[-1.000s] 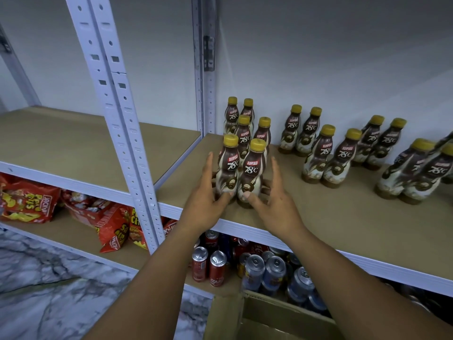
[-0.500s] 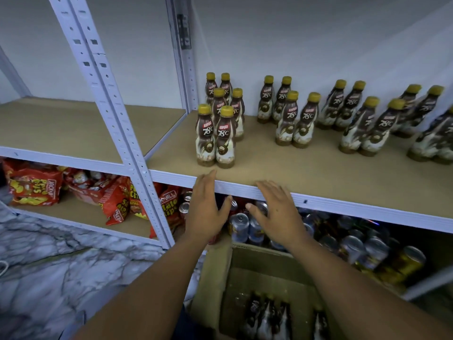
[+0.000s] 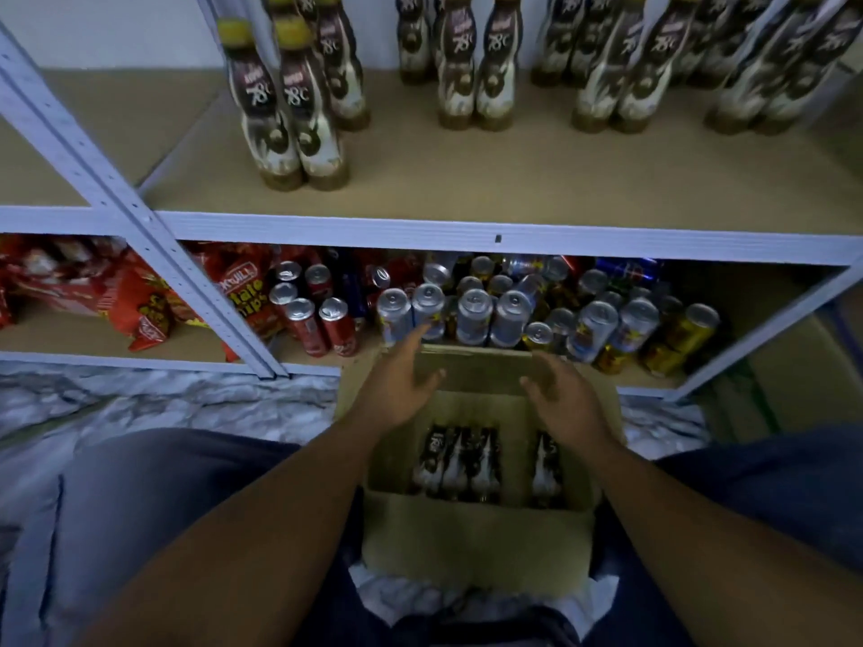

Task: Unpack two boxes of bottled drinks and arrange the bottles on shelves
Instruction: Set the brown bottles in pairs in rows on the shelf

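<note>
An open cardboard box sits on the floor between my knees, with several brown coffee bottles lying in it. My left hand and my right hand hover just above the box's far end, both empty with fingers spread. On the wooden shelf above stand several yellow-capped coffee bottles in pairs; the nearest pair is at the left front.
The lower shelf holds several drink cans and red snack bags. A white upright post slants across the left. Another cardboard box stands at the right. The floor is marbled tile.
My hands left the bottle pair on the shelf and dropped down to the box. My view tilted down, so the box and my knees now fill the lower frame.
</note>
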`<state>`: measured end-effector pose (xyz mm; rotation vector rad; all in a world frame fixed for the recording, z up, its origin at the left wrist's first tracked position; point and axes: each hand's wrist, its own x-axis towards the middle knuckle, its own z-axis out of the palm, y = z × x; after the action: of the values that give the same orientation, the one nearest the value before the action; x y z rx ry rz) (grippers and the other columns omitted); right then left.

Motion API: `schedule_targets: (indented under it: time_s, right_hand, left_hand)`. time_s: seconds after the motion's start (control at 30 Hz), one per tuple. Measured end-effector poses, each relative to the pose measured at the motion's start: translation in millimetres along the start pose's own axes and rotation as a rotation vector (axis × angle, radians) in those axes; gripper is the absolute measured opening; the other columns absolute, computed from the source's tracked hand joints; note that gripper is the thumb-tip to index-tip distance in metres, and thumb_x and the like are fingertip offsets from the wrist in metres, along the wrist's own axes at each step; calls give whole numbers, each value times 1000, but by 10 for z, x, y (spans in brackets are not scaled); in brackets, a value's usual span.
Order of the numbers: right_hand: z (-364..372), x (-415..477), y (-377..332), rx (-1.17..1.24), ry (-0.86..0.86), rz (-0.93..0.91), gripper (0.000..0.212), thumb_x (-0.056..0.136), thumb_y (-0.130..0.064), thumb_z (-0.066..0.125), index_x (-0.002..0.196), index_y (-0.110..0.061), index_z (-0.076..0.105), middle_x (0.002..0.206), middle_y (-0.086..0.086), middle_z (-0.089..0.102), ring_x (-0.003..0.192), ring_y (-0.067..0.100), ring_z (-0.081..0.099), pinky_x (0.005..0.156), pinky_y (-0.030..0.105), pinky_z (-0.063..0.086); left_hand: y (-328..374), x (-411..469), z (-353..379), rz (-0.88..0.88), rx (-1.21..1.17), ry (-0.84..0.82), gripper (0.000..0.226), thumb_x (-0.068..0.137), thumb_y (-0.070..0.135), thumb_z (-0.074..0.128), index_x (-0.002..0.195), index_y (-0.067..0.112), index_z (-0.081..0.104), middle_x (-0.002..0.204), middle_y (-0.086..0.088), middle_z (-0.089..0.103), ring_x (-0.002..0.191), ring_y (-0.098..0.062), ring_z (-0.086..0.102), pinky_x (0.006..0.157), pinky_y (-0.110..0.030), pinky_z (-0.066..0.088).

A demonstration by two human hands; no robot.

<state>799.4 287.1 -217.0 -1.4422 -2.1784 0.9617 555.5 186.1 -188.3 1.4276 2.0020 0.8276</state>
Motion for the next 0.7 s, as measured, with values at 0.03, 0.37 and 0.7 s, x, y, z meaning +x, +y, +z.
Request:
schedule_targets:
  time_s: [0.03,0.37,0.7]
  right_hand:
    - [40,-29,114,27,-24,61,53,100,-33,64,148,-18,48,144,6,57,124,27,58,97,35,49]
    - [522,3,782,153,-249,413,67,102,-31,61,159,-32,27,149,4,53,113,31,63,80,34,50]
    - [970,89,1189,253,-234,661,80,99,-21,66,162,-29,18,161,6,37,146,30,36,117,44,36]
  left_hand:
    - [-59,-12,92,-35,-14,-36,75,97,30,70,159,27,30,144,-4,58,124,-22,59,98,-33,50]
    - [-794,-58,917,-385,-166,-188,68,97,13,68,156,16,34,128,-3,59,119,-21,58,93,-20,41]
    - [-1122,183,1396,-581,-267,-256,70,96,5,68,156,24,38,136,-8,59,113,-16,60,101,-37,53]
